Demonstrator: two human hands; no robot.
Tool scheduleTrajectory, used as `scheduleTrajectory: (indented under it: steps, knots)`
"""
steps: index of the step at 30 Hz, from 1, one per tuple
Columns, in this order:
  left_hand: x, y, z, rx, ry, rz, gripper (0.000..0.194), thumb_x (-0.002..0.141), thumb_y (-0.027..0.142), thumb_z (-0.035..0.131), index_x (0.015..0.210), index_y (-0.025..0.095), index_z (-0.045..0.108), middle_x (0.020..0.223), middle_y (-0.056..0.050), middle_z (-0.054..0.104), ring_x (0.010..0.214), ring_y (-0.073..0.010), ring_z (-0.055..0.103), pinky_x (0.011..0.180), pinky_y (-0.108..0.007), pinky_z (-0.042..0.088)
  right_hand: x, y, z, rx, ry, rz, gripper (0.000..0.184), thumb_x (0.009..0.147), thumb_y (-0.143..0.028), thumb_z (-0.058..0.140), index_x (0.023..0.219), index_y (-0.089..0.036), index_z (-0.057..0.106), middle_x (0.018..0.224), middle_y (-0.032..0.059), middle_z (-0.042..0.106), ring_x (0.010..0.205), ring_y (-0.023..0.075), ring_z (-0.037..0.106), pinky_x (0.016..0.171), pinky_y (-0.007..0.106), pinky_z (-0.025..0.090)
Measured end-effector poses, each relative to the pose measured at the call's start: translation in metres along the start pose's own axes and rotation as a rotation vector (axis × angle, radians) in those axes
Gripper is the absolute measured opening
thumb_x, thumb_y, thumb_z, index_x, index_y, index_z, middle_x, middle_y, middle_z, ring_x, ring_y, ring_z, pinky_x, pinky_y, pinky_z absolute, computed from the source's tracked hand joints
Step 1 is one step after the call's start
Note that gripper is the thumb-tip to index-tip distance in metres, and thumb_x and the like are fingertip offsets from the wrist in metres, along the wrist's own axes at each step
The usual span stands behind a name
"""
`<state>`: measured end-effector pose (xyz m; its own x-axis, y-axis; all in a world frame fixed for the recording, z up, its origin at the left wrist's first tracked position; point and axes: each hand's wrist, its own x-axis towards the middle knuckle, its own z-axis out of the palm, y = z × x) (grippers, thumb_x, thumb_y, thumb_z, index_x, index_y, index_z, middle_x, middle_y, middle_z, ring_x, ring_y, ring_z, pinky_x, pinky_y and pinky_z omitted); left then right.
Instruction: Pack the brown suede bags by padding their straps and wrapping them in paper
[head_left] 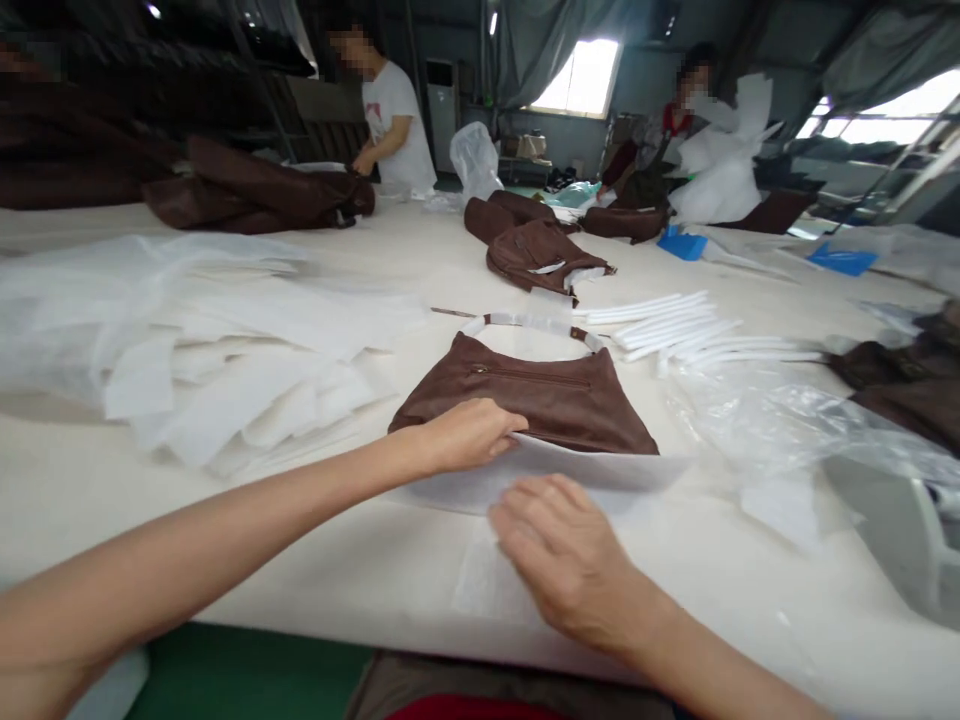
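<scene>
A brown handbag [532, 395] with a zip across its front lies flat before me. Its strap [532, 322] is wrapped in white material and arches away from me. My left hand [480, 432] pinches the upper edge of a thin white sheet [600, 475], which stands partly raised along the bag's near edge. Close to the sheet's lower part is my right hand [559, 550], its fingers curled and a little blurred. Whether the right fingers grip anything is hidden from this angle.
Loose white sheets [225, 370] are piled at left. White wrapped strips [667, 325] and clear plastic [795, 420] lie at right. More brown bags [536, 250] rest farther back. Two people stand across the table [300, 560], one in a white shirt [397, 120].
</scene>
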<state>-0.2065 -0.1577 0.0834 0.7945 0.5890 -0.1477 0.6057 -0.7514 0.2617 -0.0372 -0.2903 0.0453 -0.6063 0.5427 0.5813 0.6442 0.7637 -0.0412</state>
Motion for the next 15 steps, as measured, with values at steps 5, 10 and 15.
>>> scheduleTrajectory:
  steps: [5,10,15]
  knots:
    - [-0.004,-0.017,0.031,0.051,0.145,0.108,0.049,0.088,0.007,0.044,0.13,0.026,0.06,0.13,-0.001,0.066,0.12,-0.0223,0.062,0.107,-0.042,0.046,0.04,-0.003,0.084,0.123,-0.232,-0.049,0.034,0.103,-0.033,0.039,0.116,-0.012,0.063,0.113,0.0109,0.069,0.11,0.0253,0.058,0.099,0.039,0.042]
    - [-0.016,-0.035,0.075,0.183,0.454,0.334,0.057,0.087,0.005,0.033,0.136,0.023,0.056,0.131,-0.005,0.065,0.126,-0.0227,0.058,0.107,-0.046,0.049,0.027,0.024,0.094,0.259,-0.381,0.133,0.035,0.102,-0.035,0.042,0.114,-0.012,0.066,0.107,0.01,0.073,0.093,0.0199,0.066,0.08,0.027,0.05]
    - [-0.02,-0.037,0.101,0.289,0.686,0.393,0.072,0.084,-0.002,0.035,0.152,0.023,0.033,0.137,-0.004,0.061,0.133,-0.0196,0.051,0.117,-0.042,0.038,-0.031,0.028,0.042,0.316,-0.271,0.499,0.03,0.101,-0.036,0.045,0.117,-0.021,0.066,0.117,0.0065,0.071,0.095,0.0178,0.067,0.09,0.028,0.05]
